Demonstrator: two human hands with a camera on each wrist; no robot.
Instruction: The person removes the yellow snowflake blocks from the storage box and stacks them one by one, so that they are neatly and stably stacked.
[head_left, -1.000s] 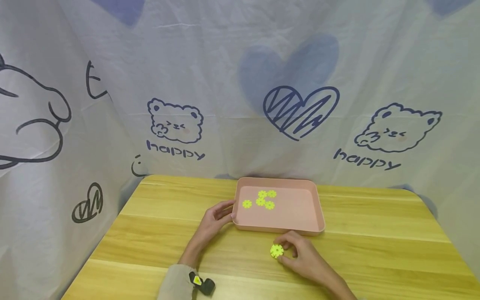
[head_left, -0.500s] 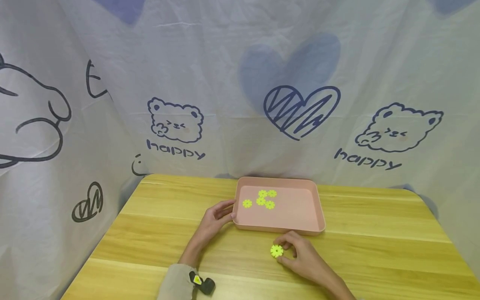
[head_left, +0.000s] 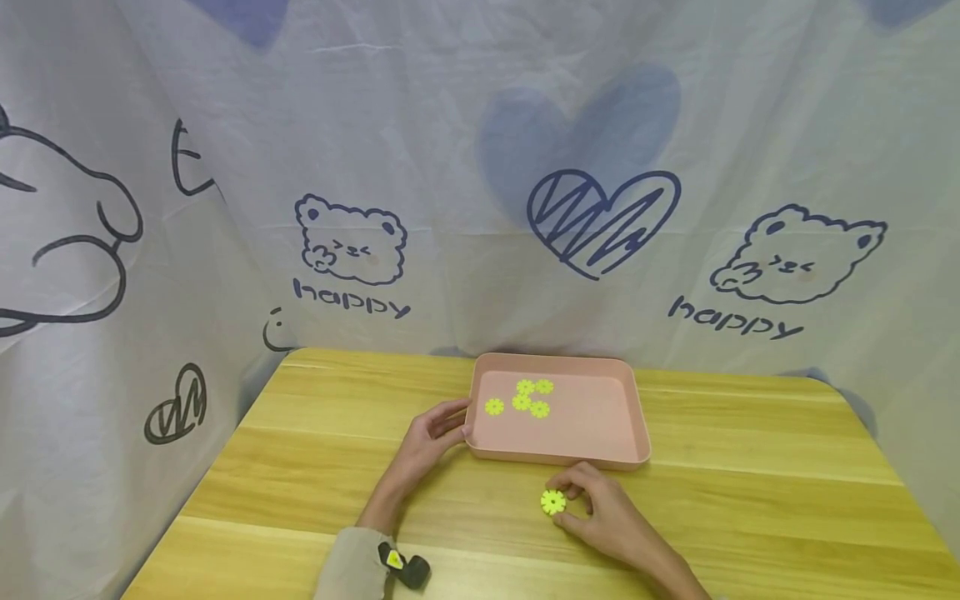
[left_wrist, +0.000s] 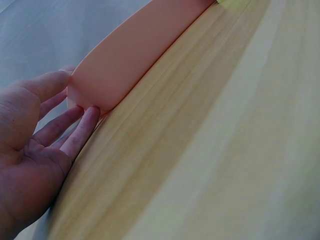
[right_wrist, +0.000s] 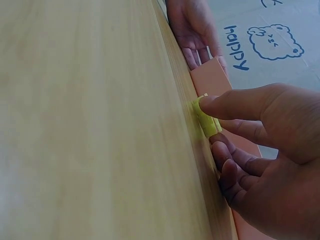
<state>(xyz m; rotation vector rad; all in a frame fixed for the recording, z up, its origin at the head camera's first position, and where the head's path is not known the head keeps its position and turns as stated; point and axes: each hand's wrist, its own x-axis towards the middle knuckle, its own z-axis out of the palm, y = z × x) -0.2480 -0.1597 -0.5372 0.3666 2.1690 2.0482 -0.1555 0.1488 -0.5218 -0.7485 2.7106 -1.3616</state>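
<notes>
My right hand (head_left: 603, 512) holds a small stack of bright yellow flower-shaped plastic discs (head_left: 552, 502) between thumb and fingers, low over the table in front of the tray. In the right wrist view, the yellow stack (right_wrist: 206, 117) shows edge-on, with the thumb on its upper end and fingertips at its lower end. My left hand (head_left: 427, 440) rests its fairly straight fingers against the left end of a shallow pink tray (head_left: 600, 421). In the left wrist view, thumb and fingertips meet the tray's corner (left_wrist: 125, 60). Several loose yellow discs (head_left: 521, 402) lie flat in the tray's left half.
The tray stands at the back of a wood-grain table (head_left: 750, 483). Behind it hangs a pale curtain (head_left: 465, 192) printed with bears and hearts. A small black device (head_left: 405, 568) is strapped at the left sleeve (head_left: 352, 567).
The discs in my right hand, slightly offset from each other a second ago, now line up more evenly. Both hands and the tray stay in place.
</notes>
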